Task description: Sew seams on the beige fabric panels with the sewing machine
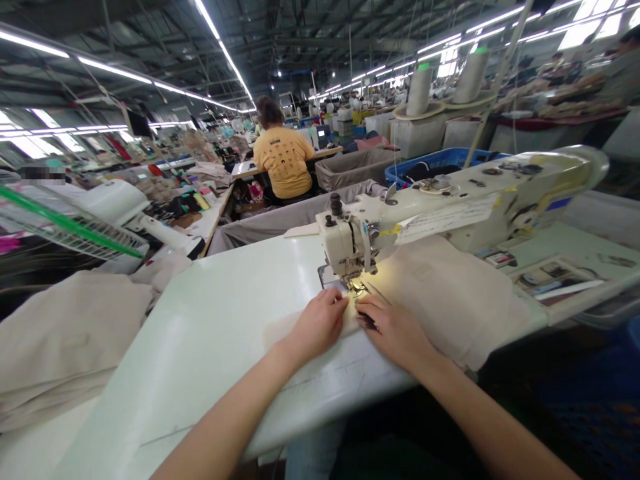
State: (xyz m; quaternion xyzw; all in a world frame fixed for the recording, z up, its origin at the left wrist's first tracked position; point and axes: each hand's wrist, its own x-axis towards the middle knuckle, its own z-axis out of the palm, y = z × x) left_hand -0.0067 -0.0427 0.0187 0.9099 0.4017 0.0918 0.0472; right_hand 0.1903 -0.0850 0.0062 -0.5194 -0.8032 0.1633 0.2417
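My left hand (320, 320) is closed at the front of the sewing machine (350, 240), its fingertips pinching a pale cream fabric piece (280, 330) just before the presser foot (356, 287). Close beside it, my right hand (393, 327) curls round dark-handled thread snips (367, 321); a thin metal blade shows above the fingers. These fingertips also rest near the fabric by the needle, which a small yellow lamp lights. A larger beige fabric (445, 293) spreads under the machine arm and hangs over the table's front edge. My fingers partly hide the stitching spot.
A pale green sewing table (240, 293) carries the machine. Beige cloth (65, 340) is heaped at left, near a white fan (117, 200). A parts tray (555, 277) lies at right. Behind are grey cloth bins (280, 217), a blue basket (450, 157), thread cones (419, 90) and a seated person (284, 160).
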